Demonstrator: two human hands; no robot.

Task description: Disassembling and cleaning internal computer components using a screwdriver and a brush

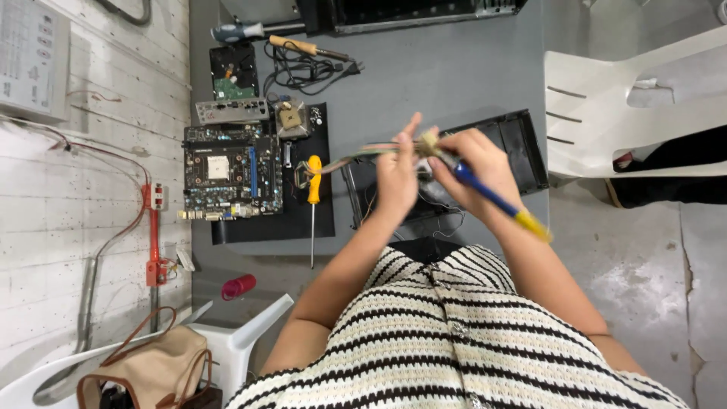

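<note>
Knitted top, cream with black horizontal stripes; forearms bare, sleeves short.

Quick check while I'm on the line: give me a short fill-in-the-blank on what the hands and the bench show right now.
1. The right hand holds a brush whose handle is blue and ____.
2. The left hand holds a bundle of coloured ____.
3. The screwdriver lying beside the motherboard has a ____ handle.
4. Both lie on a ____ mat on the grey table.

Missing words: yellow; wires; yellow; black
</note>
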